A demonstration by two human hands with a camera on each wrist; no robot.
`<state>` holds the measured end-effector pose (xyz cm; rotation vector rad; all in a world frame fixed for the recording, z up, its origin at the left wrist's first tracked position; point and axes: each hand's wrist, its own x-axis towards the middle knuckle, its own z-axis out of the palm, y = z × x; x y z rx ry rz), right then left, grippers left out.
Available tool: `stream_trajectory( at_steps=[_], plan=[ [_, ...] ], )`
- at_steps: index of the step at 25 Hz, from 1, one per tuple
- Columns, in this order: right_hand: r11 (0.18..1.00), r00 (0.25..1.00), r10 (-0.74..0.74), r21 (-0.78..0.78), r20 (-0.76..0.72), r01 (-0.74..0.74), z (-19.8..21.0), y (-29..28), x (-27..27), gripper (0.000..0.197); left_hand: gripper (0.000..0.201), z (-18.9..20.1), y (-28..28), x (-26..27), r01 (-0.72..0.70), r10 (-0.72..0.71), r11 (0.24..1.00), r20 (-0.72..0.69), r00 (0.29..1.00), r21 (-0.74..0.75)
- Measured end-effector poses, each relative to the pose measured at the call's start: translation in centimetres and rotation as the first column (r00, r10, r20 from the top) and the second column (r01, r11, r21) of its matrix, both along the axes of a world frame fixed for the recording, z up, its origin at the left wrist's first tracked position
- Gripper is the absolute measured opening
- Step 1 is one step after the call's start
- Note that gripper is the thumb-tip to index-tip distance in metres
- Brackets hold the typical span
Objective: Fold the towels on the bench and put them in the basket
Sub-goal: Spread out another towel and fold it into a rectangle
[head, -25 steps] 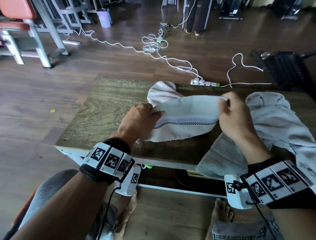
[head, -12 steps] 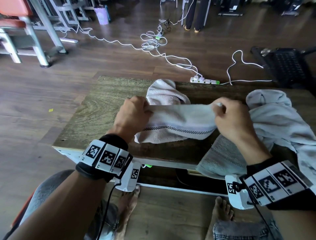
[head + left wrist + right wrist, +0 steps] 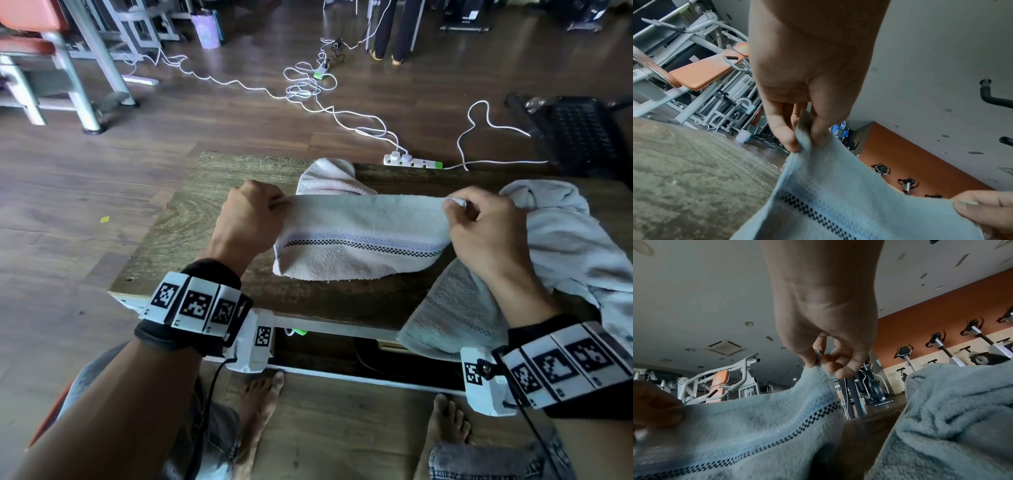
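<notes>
head view first: left hand [image 3: 251,219] and right hand [image 3: 486,229] each pinch a top corner of the striped towel [image 3: 359,240], stretched between them over the bench [image 3: 191,219]. left wrist view: thumb and fingers [image 3: 783,129] clamp its edge. right wrist view: fingertips [image 3: 809,360] nip the other corner beside a crumpled towel [image 3: 953,410].
</notes>
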<state>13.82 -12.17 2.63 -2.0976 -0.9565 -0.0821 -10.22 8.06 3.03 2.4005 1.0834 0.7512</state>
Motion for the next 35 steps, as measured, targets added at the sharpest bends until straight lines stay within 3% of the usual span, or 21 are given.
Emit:
stream_trajectory(
  at_steps=[3,5,8,10,11,14,17,18,20,22,23,25,27,28,30,32,35],
  plan=[
    [0.979,0.988,0.151,-0.133,-0.041,-0.155,-0.1,0.1,-1.0,0.012,0.018,-0.3,-0.4,0.6,0.046,-0.081,0.984,-0.206,0.975,-0.171],
    [0.924,0.946,0.300,-0.212,-0.123,-0.320,-1.1,1.1,-2.4,0.009,0.017,-1.0,-0.9,1.6,0.099,-0.153,0.979,-0.325,0.933,-0.177],
    [0.862,0.896,0.413,-0.248,-0.161,-0.442,-3.6,3.8,-3.6,0.008,0.031,-2.4,-1.6,2.9,0.356,-0.416,0.909,-0.518,0.747,-0.216],
    [0.870,0.901,0.379,-0.250,-0.211,-0.424,-4.6,5.4,-4.0,0.013,0.026,-3.1,-1.9,3.6,0.400,-0.489,0.871,-0.585,0.647,-0.285],
    [0.867,0.898,0.363,-0.263,-0.248,-0.423,-4.8,5.8,-4.3,0.014,0.024,-3.1,-2.0,3.7,0.390,-0.488,0.872,-0.594,0.640,-0.296],
    [0.816,0.880,0.408,-0.335,-0.241,-0.471,-3.8,5.4,-5.3,0.015,0.029,-2.3,-2.0,3.5,0.328,-0.421,0.906,-0.484,0.767,-0.268],
    [0.845,0.854,0.430,-0.203,-0.294,-0.495,-2.7,5.0,-5.2,0.014,0.022,-2.3,-1.2,3.1,0.385,-0.379,0.921,-0.392,0.838,-0.066],
    [0.863,0.852,0.425,-0.148,-0.306,-0.484,-2.7,5.1,-5.1,0.013,0.020,-2.5,-1.2,2.9,0.390,-0.394,0.917,-0.373,0.840,-0.090],
    [0.901,0.886,0.390,-0.095,-0.251,-0.423,-3.0,5.2,-5.0,0.010,0.026,-2.7,-2.0,2.8,0.423,-0.506,0.860,-0.378,0.775,-0.284],
    [0.916,0.922,0.386,-0.105,-0.036,-0.388,-4.1,5.0,-4.7,0.007,0.029,-3.3,-3.2,3.1,0.467,-0.566,0.823,-0.408,0.716,-0.322],
    [0.885,0.890,0.456,-0.119,0.023,-0.451,-4.8,4.9,-4.5,0.010,0.029,-3.4,-3.7,3.3,0.488,-0.578,0.815,-0.379,0.723,-0.312],
    [0.786,0.804,0.592,-0.178,-0.062,-0.592,-5.6,4.2,-4.2,0.016,0.034,-3.3,-4.0,3.7,0.477,-0.569,0.819,-0.352,0.743,-0.318],
    [0.748,0.804,0.563,-0.298,-0.189,-0.594,-5.7,3.4,-3.9,0.014,0.057,-3.7,-3.8,4.0,0.478,-0.544,0.839,-0.424,0.724,-0.261],
    [0.752,0.822,0.538,-0.335,-0.185,-0.568,-5.8,3.0,-3.7,0.012,0.063,-3.8,-3.7,4.1,0.484,-0.543,0.838,-0.474,0.693,-0.253],
    [0.783,0.842,0.527,-0.321,-0.115,-0.533,-6.1,2.4,-3.4,0.006,0.060,-3.9,-3.7,4.2,0.493,-0.582,0.811,-0.522,0.624,-0.315],
    [0.796,0.829,0.559,-0.289,0.010,-0.532,-6.8,2.3,-3.1,0.004,0.054,-4.3,-3.4,4.4,0.518,-0.632,0.775,-0.428,0.646,-0.362],
    [0.748,0.799,0.594,-0.302,-0.094,-0.592,-6.7,2.9,-3.1,0.004,0.031,-5.3,-3.1,4.8,0.554,-0.638,0.770,-0.363,0.679,-0.316]
  ],
)
